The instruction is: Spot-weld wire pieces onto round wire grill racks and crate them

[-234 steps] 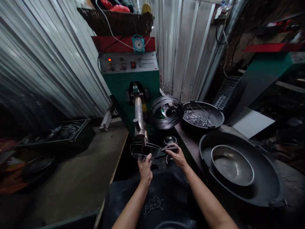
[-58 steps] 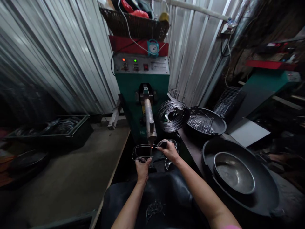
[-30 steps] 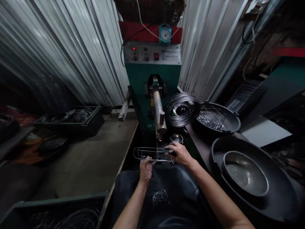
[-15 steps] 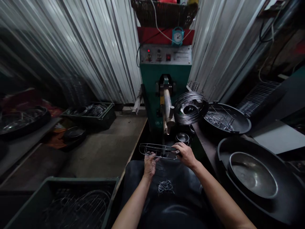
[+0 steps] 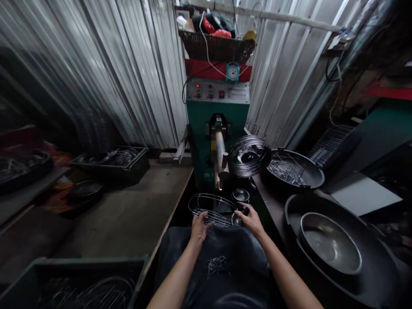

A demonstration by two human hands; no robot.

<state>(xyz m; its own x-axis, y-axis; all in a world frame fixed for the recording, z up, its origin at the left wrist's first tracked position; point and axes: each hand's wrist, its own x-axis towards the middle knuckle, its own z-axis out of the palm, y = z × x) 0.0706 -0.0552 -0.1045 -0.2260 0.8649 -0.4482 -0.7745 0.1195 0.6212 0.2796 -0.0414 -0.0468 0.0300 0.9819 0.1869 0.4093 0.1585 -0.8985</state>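
Observation:
An oval wire rack [image 5: 215, 198] is held up below the electrode arm [image 5: 220, 159] of a green machine [image 5: 201, 111]. My left hand [image 5: 199, 229] grips its near left edge, fingers closed on the wires. At the right end of the rack is my right hand [image 5: 250, 218], its thumb and fingers pinching the rim. The rack is tilted, so its oval rim and parallel bars show. A small pile of short wire pieces [image 5: 217, 265] lies on the dark apron [image 5: 238, 253] over the lap.
A wire coil [image 5: 249, 155] hangs right of the electrode arm. Beside it are a pan of wire parts [image 5: 313, 174] and a large black pan [image 5: 380, 266] holding a metal bowl [image 5: 331, 242]. Green crates [image 5: 133, 169] stand left; another [image 5: 93, 261] is at lower left.
The rack has been tilted from nearly edge-on so that more of its oval and bars show. Both hands have shifted slightly down, and the camera view has moved up and right.

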